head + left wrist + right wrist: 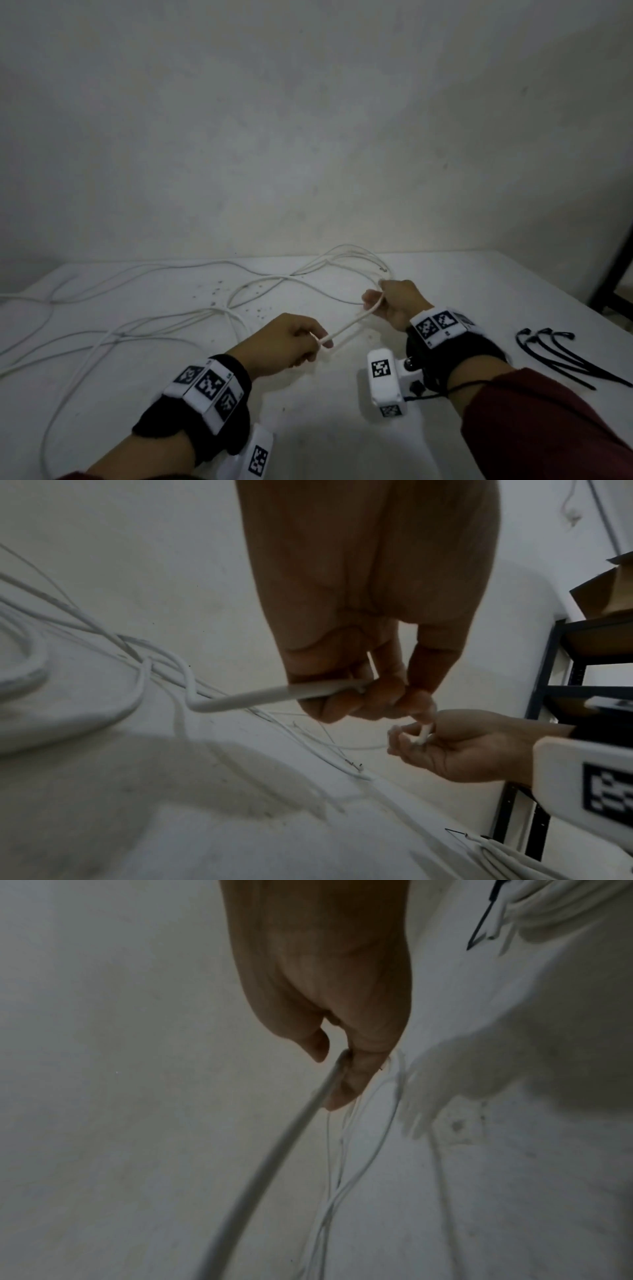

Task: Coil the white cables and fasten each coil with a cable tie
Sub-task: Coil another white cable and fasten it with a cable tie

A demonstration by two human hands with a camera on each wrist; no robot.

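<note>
A short stretch of white cable (349,325) runs taut in the air between both hands above the white table (308,428). My left hand (291,339) grips it in curled fingers, and the cable (253,699) trails off to the left. My right hand (394,301) pinches the cable's end between thumb and fingers; the cable (291,1134) leaves that hand (339,1053) downward. Several loose white cables (144,329) sprawl over the left and middle of the table. Black cable ties (561,356) lie on the table to the right of my right wrist.
A plain wall stands right behind the table. A dark metal shelf frame (613,274) rises at the far right, holding a cardboard box (606,593). A white cable coil with a black tie (548,909) lies near my right hand.
</note>
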